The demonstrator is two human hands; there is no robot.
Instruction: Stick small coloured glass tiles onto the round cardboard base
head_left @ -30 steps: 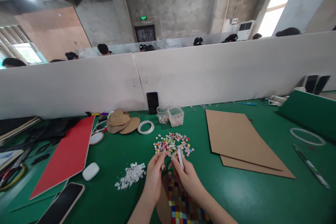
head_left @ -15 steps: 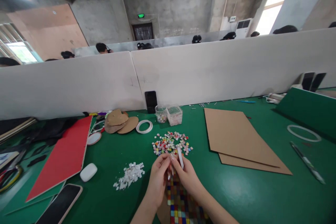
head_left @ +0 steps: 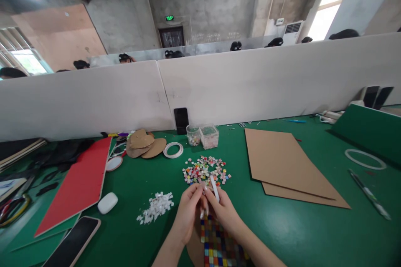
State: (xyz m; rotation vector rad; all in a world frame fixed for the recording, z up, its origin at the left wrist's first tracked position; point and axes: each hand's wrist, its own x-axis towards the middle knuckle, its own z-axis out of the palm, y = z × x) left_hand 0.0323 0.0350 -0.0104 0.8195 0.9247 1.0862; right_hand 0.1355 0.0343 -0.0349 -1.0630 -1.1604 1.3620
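Note:
My left hand [head_left: 189,206] and my right hand [head_left: 223,207] meet at the fingertips above a panel of small coloured mosaic tiles [head_left: 215,240]. A slim white stick-like tool [head_left: 214,187] pokes up from between my right thumb and fingers. My left fingers are pinched together; whatever sits between them is too small and hidden to name. Just beyond the hands lies a loose heap of colourful mosaic tiles [head_left: 205,169]. To the left is a pile of white paper-like bits [head_left: 156,207]. Brown cardboard [head_left: 194,242] shows beside the panel.
Two clear tubs [head_left: 209,137] stand behind the tiles, near a black phone [head_left: 181,121] leaning on the white partition [head_left: 250,87]. Cardboard sheets [head_left: 282,162] and a pen [head_left: 369,194] lie right. A red board [head_left: 78,183], white case [head_left: 107,203] and another phone [head_left: 73,242] lie left.
Both hands stay joined at the fingertips with only slight finger movement. The whole view has shifted a little, and the white tool leans slightly more to the left.

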